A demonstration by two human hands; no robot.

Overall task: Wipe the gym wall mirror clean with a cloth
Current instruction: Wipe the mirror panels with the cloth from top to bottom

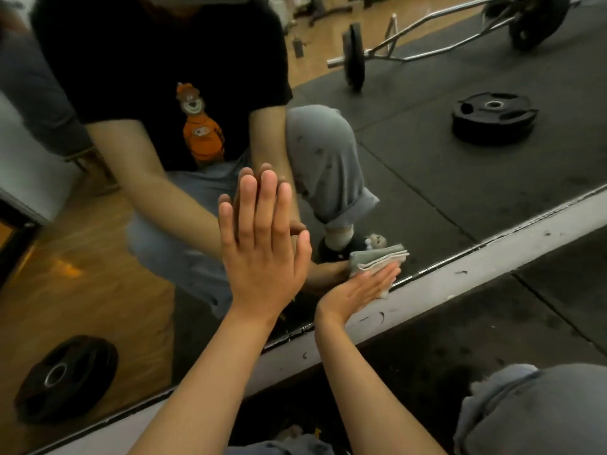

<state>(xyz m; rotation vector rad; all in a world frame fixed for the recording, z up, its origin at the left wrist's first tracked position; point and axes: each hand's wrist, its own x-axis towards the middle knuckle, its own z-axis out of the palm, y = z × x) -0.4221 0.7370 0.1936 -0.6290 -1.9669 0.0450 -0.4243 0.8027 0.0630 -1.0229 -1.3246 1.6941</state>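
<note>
Person crouched at the mirror point(427, 152), working the bottom edge.

Left hand point(262, 247): flat on the glass, fingers straight and close together, holding nothing. Reads as a brace, taking body weight while the low crouch leans in. Downside: a bare palm on the glass likely leaves prints, so that patch will need a pass too.

Right hand point(358, 290): fingers straight, not curled, pressing the cloth point(374, 262) flat against the glass. Can't tell where the thumb sits. The cloth is folded into a thick pad, which gives a firm wiping face and clean layers to flip to.

Cloth location: low on the mirror, right of the left hand, just above the white ledge point(492, 257) along the bottom edge. Its lower corner touches or overlaps the ledge.

Judgement: mid-wipe on the lowest strip, near the seam where grime collects. How much of the rest is done can't be read from here. The ledge is scuffed with dark marks. Reflected in the glass: weight plates, a loaded bar, black floor mat point(509, 323).
</note>
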